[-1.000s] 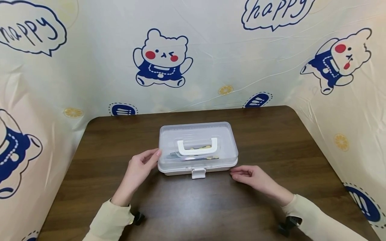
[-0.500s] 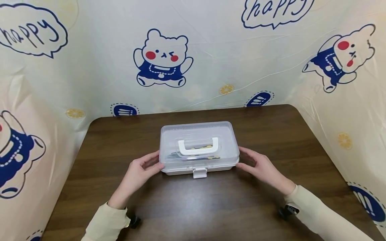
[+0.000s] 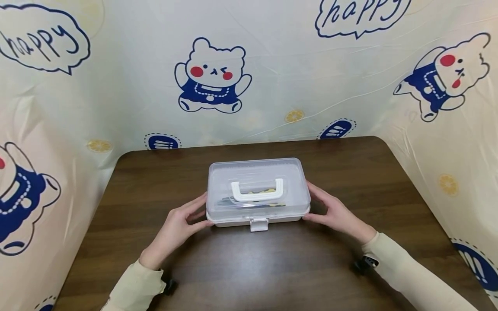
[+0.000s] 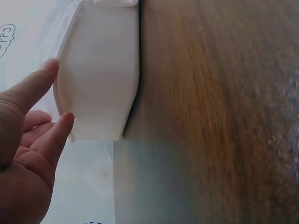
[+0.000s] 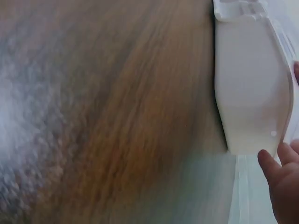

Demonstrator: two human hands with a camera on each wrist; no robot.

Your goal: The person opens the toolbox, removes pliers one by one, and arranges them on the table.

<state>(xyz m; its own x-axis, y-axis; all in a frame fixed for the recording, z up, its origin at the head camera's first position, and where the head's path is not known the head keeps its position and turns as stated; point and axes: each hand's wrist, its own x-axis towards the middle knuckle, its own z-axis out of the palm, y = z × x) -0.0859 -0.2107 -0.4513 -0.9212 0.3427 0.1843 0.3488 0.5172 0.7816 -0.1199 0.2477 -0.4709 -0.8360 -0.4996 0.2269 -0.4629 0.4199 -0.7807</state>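
Right hand (image 3: pixel 338 211) now along right end of rectangular white plastic box with translucent lid (image 3: pixel 258 172); 1 s ago only by near corner. Left hand (image 3: pixel 179 222) at left end; both hold box, thumbs spread wide. Box on brown wood-grain table (image 3: pixel 249 268), seemingly steadied from 2 sides.

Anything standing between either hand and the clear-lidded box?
Nothing visible. The left hand has fingertips against the left end of the box, and the right hand appears to touch its right end, thumbs by the front corners. No other object shows in between.
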